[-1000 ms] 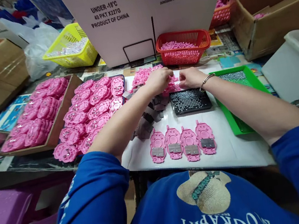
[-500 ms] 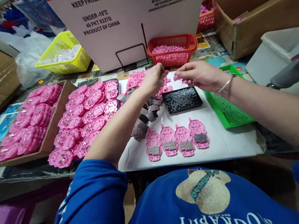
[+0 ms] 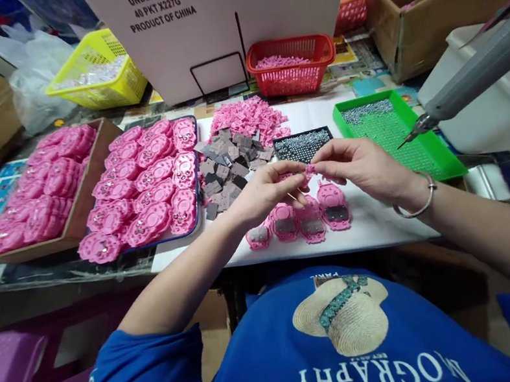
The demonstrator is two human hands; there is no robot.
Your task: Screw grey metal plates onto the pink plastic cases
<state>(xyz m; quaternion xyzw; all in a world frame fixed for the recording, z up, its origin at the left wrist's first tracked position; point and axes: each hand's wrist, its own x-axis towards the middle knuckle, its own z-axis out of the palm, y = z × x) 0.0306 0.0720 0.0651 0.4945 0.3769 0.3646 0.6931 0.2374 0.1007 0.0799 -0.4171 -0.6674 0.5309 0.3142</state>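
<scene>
My left hand (image 3: 277, 187) is closed in a pinch over the row of pink plastic casings (image 3: 310, 221), with small pink plastic pieces (image 3: 297, 178) between its fingers. Fingertip to fingertip with it, my right hand (image 3: 360, 169) pinches a small pink plastic piece (image 3: 310, 169); its exact shape is too small to make out. Several casings lie below the hands, each with a grey rectangular plate (image 3: 336, 213) across its lower part. Behind the hands stands a black tray of small screws (image 3: 302, 138), partly covered by the fingers.
Loose grey plates (image 3: 231, 165) and a heap of pink pieces (image 3: 246, 117) lie left of the black tray. A green tray (image 3: 452, 166) holds screws under a grey electric screwdriver (image 3: 474, 66). Stacked casings (image 3: 159, 181) fill the left side. A red basket (image 3: 295, 82) stands behind.
Both hands have come from the pink heap toward me, over the row of casings, carrying small pink pieces. The view has tilted down, and the screwdriver shows more fully.
</scene>
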